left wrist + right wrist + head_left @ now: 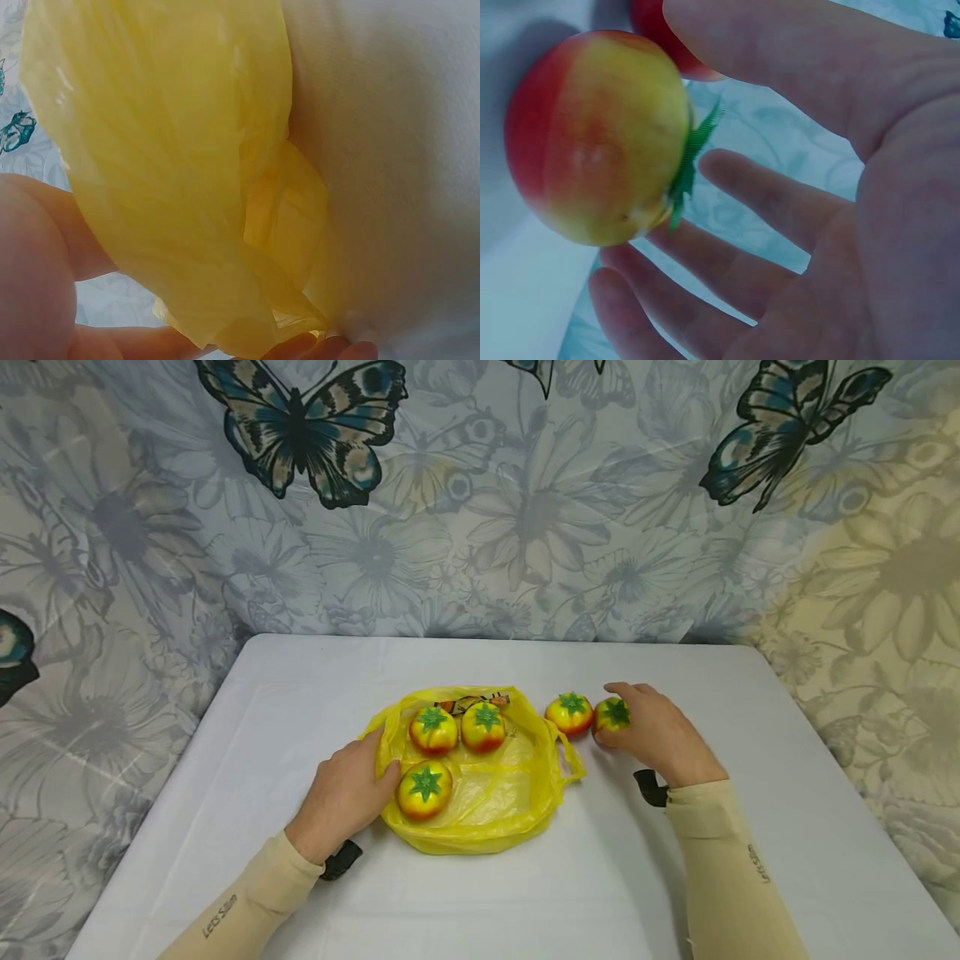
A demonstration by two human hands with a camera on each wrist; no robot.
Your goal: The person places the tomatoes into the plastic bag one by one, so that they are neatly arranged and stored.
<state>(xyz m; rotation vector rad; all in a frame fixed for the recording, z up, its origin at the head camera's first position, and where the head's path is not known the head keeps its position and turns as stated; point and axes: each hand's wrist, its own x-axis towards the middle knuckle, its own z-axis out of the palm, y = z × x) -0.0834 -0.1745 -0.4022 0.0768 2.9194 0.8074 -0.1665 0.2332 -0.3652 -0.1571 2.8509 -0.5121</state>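
A yellow plastic bag [495,793] lies spread open on the table, with its handle loop at the right. My left hand [348,789] holds the bag's left edge, the thumb inside the rim; the left wrist view shows the thin yellow film [172,150] between thumb and fingers. Inside are three yellow-red toy tomatoes with green star-shaped tops: two at the back [432,731] [483,727] and one [425,790] beside my left thumb. Right of the bag, my right hand [660,731] reaches around another toy tomato [600,139], fingers spread and extended. A further toy tomato [569,715] sits just left of it.
A white cloth covers the table [480,902]. Behind it hangs a backdrop [525,527] printed with flowers and butterflies. Dark printing [472,702] shows on the bag's back inner side. Black wrist straps [651,787] [342,860] stick out below both hands.
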